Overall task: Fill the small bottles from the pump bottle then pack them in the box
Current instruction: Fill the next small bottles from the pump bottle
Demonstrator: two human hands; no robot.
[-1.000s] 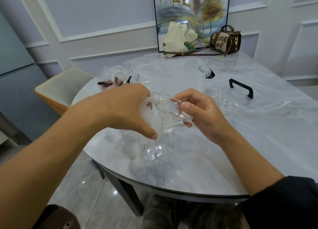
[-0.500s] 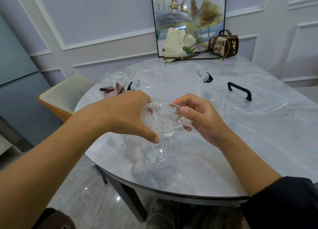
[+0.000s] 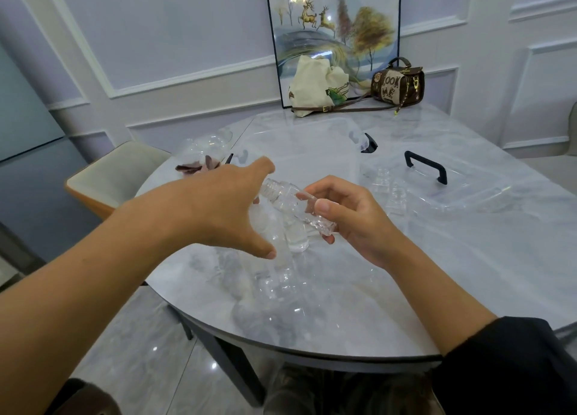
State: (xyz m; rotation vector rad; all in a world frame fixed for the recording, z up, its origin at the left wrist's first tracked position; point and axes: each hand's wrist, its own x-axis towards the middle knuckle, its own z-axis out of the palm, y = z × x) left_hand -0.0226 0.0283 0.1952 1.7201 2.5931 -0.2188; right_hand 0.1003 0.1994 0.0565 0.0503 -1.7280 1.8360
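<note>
Table (image 3: 468,274): round, grey marble top.
Wall (image 3: 187,40): pale, panelled, behind the table.
Framed picture (image 3: 334,34): deer landscape, at the table's far edge.
Chair (image 3: 115,177): cream, left of the table.
Floor (image 3: 140,352): glossy grey tiles.

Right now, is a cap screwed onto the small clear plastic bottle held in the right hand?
No, the small clear plastic bottle in the right hand shows a bare threaded neck.
</note>
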